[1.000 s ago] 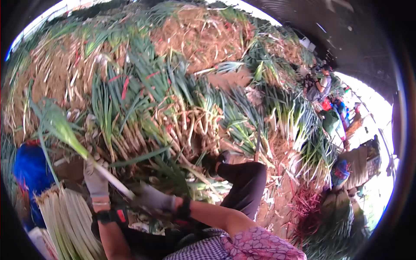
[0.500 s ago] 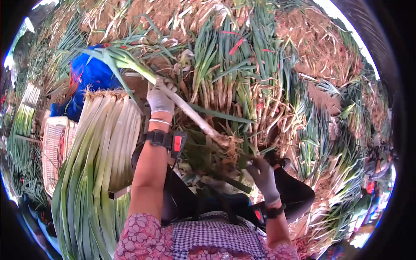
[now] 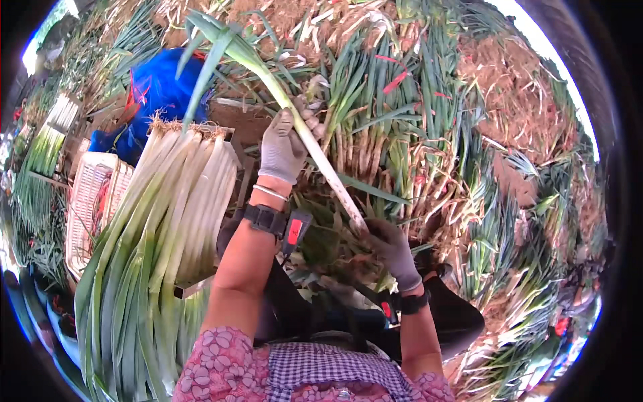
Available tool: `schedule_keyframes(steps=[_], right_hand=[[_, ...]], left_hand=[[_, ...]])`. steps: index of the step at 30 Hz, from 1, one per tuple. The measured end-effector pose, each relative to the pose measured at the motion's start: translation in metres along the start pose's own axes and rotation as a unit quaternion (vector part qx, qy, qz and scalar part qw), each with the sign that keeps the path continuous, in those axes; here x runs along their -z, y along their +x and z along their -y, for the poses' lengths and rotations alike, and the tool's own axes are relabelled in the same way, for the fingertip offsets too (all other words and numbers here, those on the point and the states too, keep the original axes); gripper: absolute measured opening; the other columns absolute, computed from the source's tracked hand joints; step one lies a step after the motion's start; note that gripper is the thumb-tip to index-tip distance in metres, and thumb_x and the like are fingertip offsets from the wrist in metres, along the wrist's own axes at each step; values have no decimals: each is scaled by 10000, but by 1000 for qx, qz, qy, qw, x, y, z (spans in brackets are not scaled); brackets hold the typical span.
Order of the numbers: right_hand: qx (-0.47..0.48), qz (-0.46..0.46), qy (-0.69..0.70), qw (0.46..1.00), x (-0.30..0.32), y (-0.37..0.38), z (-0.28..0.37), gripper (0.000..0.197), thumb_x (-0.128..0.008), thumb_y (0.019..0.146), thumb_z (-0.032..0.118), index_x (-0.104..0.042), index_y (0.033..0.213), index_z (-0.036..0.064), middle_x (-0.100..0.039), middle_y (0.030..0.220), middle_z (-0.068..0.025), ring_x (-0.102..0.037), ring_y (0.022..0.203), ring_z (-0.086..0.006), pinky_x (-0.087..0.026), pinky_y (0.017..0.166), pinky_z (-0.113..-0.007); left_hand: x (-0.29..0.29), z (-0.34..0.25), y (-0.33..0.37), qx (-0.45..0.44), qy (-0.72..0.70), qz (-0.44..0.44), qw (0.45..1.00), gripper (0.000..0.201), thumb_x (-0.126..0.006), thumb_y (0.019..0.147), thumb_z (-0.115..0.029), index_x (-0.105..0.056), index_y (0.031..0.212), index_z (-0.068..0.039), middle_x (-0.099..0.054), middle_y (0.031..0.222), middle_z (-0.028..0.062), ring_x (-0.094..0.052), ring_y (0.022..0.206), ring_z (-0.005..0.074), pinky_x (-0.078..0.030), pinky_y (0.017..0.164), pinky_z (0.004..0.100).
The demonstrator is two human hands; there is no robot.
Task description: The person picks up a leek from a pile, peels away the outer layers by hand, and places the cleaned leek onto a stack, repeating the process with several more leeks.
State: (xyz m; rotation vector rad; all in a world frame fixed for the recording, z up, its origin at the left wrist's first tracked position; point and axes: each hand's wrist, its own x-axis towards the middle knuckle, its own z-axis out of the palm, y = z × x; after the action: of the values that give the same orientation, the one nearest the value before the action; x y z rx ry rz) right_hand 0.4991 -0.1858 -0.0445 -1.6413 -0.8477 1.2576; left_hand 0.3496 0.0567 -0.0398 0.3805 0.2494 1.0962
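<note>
A single long leek [image 3: 327, 169] slants across the middle, its green leaves fanned out at the upper left and its white stem running down to the right. My left hand [image 3: 282, 149], in a light knitted glove, is closed around the stem just below the leaves. At the lower end, the gloved fingers of my right hand [image 3: 395, 254] close on the leek's root end and hide the roots. To the left of my left forearm lies a thick stack of leeks [image 3: 181, 194], white stems and trimmed roots away from me, green leaves hanging toward me.
A metal-edged support [image 3: 193, 287] shows under the stack. Left of it stands a pale plastic basket [image 3: 80, 221], with blue netting [image 3: 167, 87] behind. Untrimmed leeks [image 3: 362, 134] lie ahead and right; soil-covered roots [image 3: 516, 87] heap farther back. My knee [image 3: 455, 315] is at lower right.
My right hand has come up and in and now grips the leek's root end, where roots hung free before. My left hand and the leek sit slightly farther right, tilted more steeply.
</note>
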Motion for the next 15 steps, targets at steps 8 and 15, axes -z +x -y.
schedule_keyframes(steps=[8,15], right_hand=[[342,-164,-228,897,-56,70,48,274,-716,784,118,-602,1013,22,-641,873,-118,-625,767,-194,-493,696,-300],[101,-149,218,959,-47,47,35,186,-683,843,93,-625,1003,17,-645,781,-50,-602,696,-115,-482,655,-272]], left_hand=[[-3,27,-16,-8,30,7,999,143,-569,940,-101,-491,1036,-29,-575,889,110,-591,748,237,-543,729,405],[-18,19,-19,-28,67,5,997,170,-596,918,-60,-485,1043,-29,-565,873,96,-581,719,213,-543,691,390]])
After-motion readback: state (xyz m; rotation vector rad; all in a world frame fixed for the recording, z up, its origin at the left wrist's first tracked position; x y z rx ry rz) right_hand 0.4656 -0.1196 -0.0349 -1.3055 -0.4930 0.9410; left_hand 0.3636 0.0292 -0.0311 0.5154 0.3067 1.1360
